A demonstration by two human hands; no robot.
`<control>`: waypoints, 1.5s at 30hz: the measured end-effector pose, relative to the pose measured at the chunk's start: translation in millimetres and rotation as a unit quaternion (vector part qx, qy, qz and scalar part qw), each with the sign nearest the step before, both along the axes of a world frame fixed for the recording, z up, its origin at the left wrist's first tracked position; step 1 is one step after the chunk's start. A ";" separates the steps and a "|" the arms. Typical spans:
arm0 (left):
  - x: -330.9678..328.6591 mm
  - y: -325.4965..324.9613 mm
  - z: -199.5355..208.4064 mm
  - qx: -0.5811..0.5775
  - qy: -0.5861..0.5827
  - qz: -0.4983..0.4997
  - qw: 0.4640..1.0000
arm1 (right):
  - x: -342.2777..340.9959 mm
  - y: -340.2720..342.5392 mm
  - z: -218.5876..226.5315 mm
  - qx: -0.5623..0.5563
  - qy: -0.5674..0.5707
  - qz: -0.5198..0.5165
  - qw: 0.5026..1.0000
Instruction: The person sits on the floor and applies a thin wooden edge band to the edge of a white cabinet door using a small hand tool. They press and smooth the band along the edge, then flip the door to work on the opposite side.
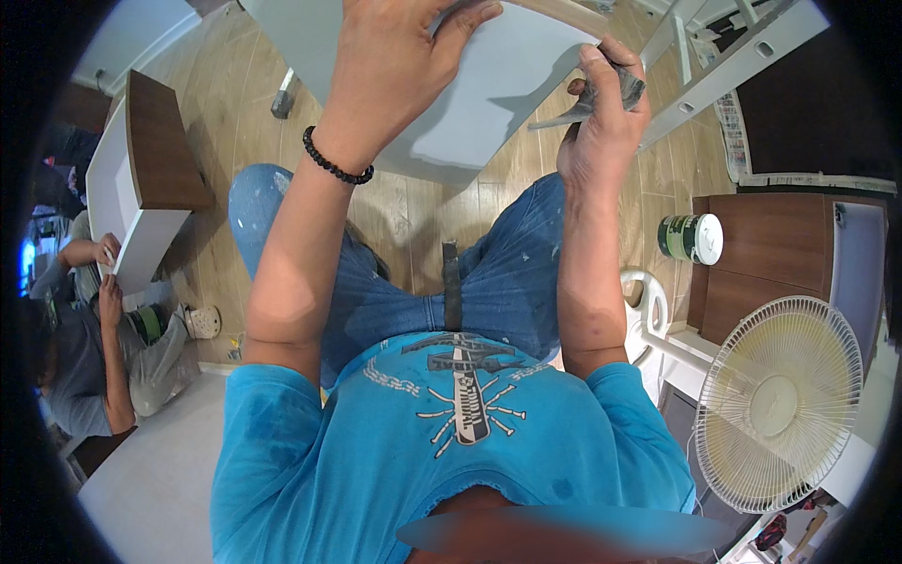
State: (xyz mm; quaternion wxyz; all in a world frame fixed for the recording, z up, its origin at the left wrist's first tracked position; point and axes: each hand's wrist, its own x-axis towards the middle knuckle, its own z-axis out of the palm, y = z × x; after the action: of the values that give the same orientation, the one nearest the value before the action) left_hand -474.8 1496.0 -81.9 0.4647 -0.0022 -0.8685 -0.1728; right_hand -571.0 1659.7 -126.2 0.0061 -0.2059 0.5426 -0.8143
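Note:
A light grey-white panel (pixel 489 89) with a wood-coloured edge tilts in front of me over my knees. Across its far left part reaches my left hand (pixel 399 61), thumb on the upper edge and gripping the panel there; the upper frame edge cuts off part of this hand. At the panel's right corner, my right hand (pixel 606 113) is closed round a folded dark grey sheet that looks like sandpaper (pixel 628 91). Its fingertips touch the corner, and a thin flap of the sheet sticks out to the left.
A ladder (pixel 723 70) stands at far right. Below it are a paint can (pixel 691 239) on brown drawers (pixel 752 244), a white stool (pixel 646 310) and a fan (pixel 775 404). On the left another person (pixel 103 348) handles a white and brown drawer (pixel 141 188).

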 end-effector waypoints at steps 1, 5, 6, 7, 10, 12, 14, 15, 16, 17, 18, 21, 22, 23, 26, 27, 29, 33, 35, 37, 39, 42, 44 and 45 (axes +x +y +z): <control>0.2 -0.1 -0.3 -0.001 0.001 0.000 1.000 | -0.5 0.2 -1.0 0.000 -0.001 0.002 1.000; 2.3 2.4 2.5 0.003 -0.010 0.004 1.000 | -0.1 0.0 -2.9 -0.007 -0.010 0.008 1.000; 5.4 6.5 7.7 0.010 -0.020 0.006 1.000 | 0.1 -0.2 -3.0 -0.007 -0.009 0.004 1.000; 7.5 8.9 11.4 0.016 -0.031 0.009 0.999 | 0.2 -0.6 -2.3 -0.007 -0.007 0.000 1.000; 8.4 9.9 13.3 0.026 -0.028 0.001 0.999 | 0.4 -0.5 -1.4 -0.007 -0.007 0.000 1.000; 8.4 10.3 12.0 0.019 -0.028 0.012 0.999 | 0.4 0.2 -2.3 -0.003 -0.009 0.003 1.000; 6.5 8.5 7.7 0.011 -0.019 0.014 1.000 | -0.6 1.6 -4.0 0.006 -0.007 0.003 1.000; 3.8 4.7 2.8 0.007 -0.011 0.011 1.000 | 0.0 2.1 -4.9 0.007 -0.001 0.003 1.000; 1.9 2.3 0.1 0.002 -0.002 0.008 1.000 | 0.4 1.9 -5.0 0.006 0.005 0.002 1.000; 1.8 2.7 -0.8 0.003 -0.003 0.013 1.000 | 0.4 2.3 -5.3 0.005 0.012 0.001 1.000; 1.8 3.8 -1.2 0.004 -0.004 0.018 1.000 | -1.0 4.4 -6.2 0.008 0.012 0.010 1.000; 3.3 4.6 2.4 -0.002 -0.016 0.019 1.000 | -10.5 10.8 -11.2 0.011 0.016 0.040 0.999; 4.6 6.3 3.7 -0.006 -0.025 0.016 1.000 | -17.4 15.9 -14.5 0.021 0.020 0.062 0.998; 3.5 8.9 3.9 -0.021 -0.024 0.025 0.999 | -23.5 20.4 -18.2 0.031 0.023 0.080 0.996; -0.2 20.6 9.0 -0.075 -0.020 0.033 0.996 | -36.3 21.2 -26.0 0.021 0.025 0.138 0.990; -1.7 26.4 12.9 -0.096 -0.020 0.023 0.995 | -41.5 22.2 -28.6 0.021 0.031 0.162 0.986; -7.7 39.1 14.0 -0.104 -0.022 -0.003 0.994 | -42.3 19.7 -29.6 0.006 0.051 0.167 0.985; -20.8 52.4 12.7 -0.106 -0.027 -0.006 0.994 | -41.5 18.7 -29.6 -0.001 0.059 0.155 0.986; -24.6 57.4 13.5 -0.102 -0.037 0.009 0.994 | -41.7 18.6 -30.6 -0.011 0.064 0.159 0.985; -32.9 51.3 6.5 -0.076 -0.018 -0.024 0.997 | -41.9 18.0 -31.4 -0.015 0.067 0.163 0.984; -35.4 48.7 3.8 -0.071 -0.007 -0.035 0.997 | -41.8 17.3 -32.0 -0.012 0.068 0.167 0.983; -36.9 50.4 4.8 -0.083 -0.007 -0.029 0.996 | -42.5 17.6 -34.7 -0.023 0.070 0.171 0.983; -36.3 52.8 5.4 -0.075 -0.013 -0.031 0.997 | -42.2 18.2 -34.7 -0.017 0.072 0.163 0.984; -36.6 52.9 5.2 -0.072 -0.014 -0.033 0.997 | -41.8 18.1 -34.7 -0.014 0.073 0.159 0.985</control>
State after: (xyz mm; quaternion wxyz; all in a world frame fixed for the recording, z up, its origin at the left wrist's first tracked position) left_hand -511.4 1548.9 -76.7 0.4453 -0.0618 -0.8844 -0.1255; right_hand -612.8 1677.8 -160.9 0.0931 -0.3482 0.4901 -0.7936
